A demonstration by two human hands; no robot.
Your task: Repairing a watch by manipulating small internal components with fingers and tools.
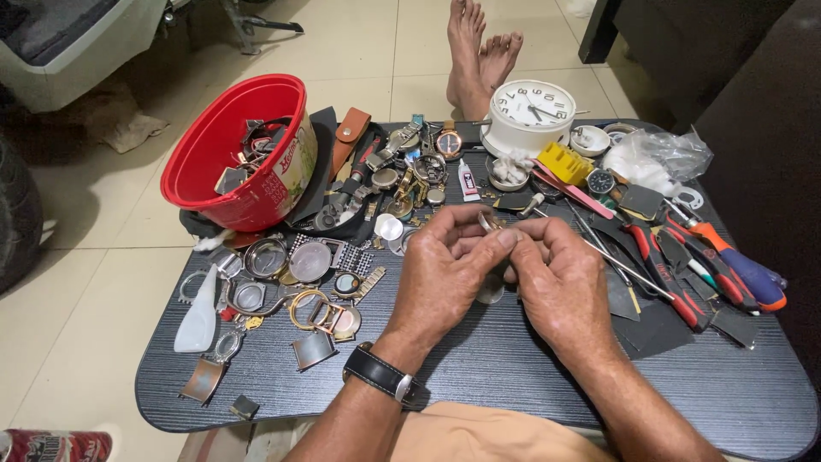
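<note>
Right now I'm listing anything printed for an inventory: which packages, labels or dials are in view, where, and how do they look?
Red bucket: table's far left, tilted, cream label with red print.
Glue tube: far middle, small, white with dark print.
Desk clock: far edge, round, white dial, black numerals.
Can: floor, lower left, red, lying down.
Plastic bag: far right, clear, crumpled, unprinted.

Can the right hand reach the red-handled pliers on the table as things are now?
Probably yes: the red-handled pliers lie just beside the right hand with nothing between, though its fingers pinch a small round part.
</note>
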